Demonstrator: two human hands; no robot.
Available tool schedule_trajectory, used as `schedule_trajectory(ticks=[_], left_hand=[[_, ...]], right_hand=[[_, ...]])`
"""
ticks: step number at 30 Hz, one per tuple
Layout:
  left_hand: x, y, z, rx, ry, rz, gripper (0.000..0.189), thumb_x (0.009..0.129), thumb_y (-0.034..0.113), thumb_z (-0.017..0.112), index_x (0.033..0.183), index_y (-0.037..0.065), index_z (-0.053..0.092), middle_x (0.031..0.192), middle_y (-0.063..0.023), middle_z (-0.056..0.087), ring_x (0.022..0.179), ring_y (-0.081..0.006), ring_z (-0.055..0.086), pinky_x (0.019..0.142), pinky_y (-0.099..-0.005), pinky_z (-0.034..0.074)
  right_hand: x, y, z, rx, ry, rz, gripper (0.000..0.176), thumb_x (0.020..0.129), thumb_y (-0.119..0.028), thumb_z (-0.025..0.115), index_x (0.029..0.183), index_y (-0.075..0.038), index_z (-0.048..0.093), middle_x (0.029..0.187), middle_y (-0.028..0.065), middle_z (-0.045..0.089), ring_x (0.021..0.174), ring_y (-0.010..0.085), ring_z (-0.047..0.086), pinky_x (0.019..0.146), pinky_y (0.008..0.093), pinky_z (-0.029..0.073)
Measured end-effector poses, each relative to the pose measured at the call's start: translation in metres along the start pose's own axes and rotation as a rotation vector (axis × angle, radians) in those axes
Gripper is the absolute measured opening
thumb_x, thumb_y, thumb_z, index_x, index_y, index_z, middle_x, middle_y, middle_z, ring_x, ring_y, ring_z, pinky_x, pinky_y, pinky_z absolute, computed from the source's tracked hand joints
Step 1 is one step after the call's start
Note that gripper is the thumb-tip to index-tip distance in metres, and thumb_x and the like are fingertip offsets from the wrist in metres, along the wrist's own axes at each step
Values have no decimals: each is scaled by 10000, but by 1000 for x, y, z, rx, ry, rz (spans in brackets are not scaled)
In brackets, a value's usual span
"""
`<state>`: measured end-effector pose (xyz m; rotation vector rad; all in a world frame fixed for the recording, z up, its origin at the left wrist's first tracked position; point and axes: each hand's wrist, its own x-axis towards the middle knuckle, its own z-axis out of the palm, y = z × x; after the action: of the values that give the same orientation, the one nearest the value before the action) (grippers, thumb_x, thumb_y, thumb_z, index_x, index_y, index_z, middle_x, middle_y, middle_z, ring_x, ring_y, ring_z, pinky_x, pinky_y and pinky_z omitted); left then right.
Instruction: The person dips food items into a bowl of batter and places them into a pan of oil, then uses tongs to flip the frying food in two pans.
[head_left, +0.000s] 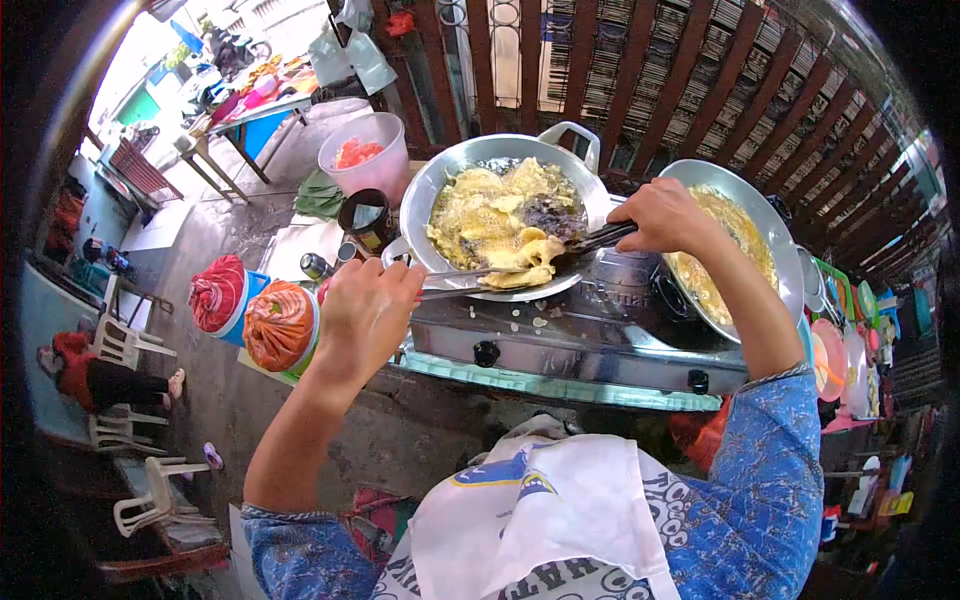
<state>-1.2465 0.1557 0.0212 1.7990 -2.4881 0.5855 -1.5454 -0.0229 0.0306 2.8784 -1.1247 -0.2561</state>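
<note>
My left hand [372, 312] is closed round the handle of a metal utensil [455, 290] that reaches over the near rim of the left pan [415, 205]. My right hand [662, 218] grips a dark-handled utensil [600, 238] that enters the same pan from the right. Between the two tools, yellow fried pieces [532, 262] lie at the pan's near side. More pale yellow food [480, 205] bubbles in oil behind them. The left pan stands on a metal stove [560, 345]. What the ends of the utensils look like is partly hidden by the food.
A second pan [790, 265] with frying food stands right of my right hand. Left of the stove are a pinkish bucket [385, 170], a dark can [366, 222], and red [228, 295] and orange [281, 325] wrapped containers. A person [100, 380] is at far left near white chairs [125, 342].
</note>
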Motion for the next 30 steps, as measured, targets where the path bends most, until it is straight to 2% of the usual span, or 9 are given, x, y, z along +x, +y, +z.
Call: schedule_trajectory(ticks=[2,3,5,13,18,26,30], left_hand=[[-3,-3,6,-22,109,35,183,678,86,598,860,95,608,705,-20,586,678,-184,572,620,-319,445],[-4,-4,6,-23,108,34,183,678,86,598,860,95,608,705,-20,586,678,-184,572,620,-319,445],[-5,-6,6,-1,-7,4,325,661,163,687,966,95,595,797,-31,593,758,-197,577,675,-336,447],[-11,-15,6,-39,34,-13,341,627,132,695,952,85,602,778,-38,588,724,-213,567,657,-349,439],[-12,-19,9,-77,87,-26,342,619,133,701,943,80,605,790,-43,599,723,-221,568,654,-355,435],[-12,-20,5,-111,43,-26,334,636,160,703,946,85,605,782,-43,594,725,-220,568,662,-356,430],[-13,-22,5,-88,45,-18,342,637,155,702,957,85,604,780,-42,591,730,-219,568,663,-355,429]], right_hand=[[4,9,7,-7,34,-46,382,611,-384,703,949,-207,680,777,99,650,762,281,611,701,380,455],[6,13,10,-14,71,-91,370,610,-406,697,930,-221,681,759,98,647,748,275,620,662,386,473],[9,18,9,-20,74,-86,376,605,-407,702,930,-220,682,756,96,647,747,272,619,664,380,468],[13,30,7,-78,80,-115,429,582,-417,724,956,-213,675,756,83,649,742,260,618,682,363,446],[-6,25,-11,-156,75,-42,470,579,-392,740,1003,-207,652,798,63,648,798,235,608,732,352,428],[0,9,10,-112,141,-48,439,621,-374,716,1022,-215,632,839,59,642,820,236,607,770,386,417],[11,21,12,-115,71,-2,435,619,-360,710,1022,-214,633,864,58,638,828,228,607,765,383,419]])
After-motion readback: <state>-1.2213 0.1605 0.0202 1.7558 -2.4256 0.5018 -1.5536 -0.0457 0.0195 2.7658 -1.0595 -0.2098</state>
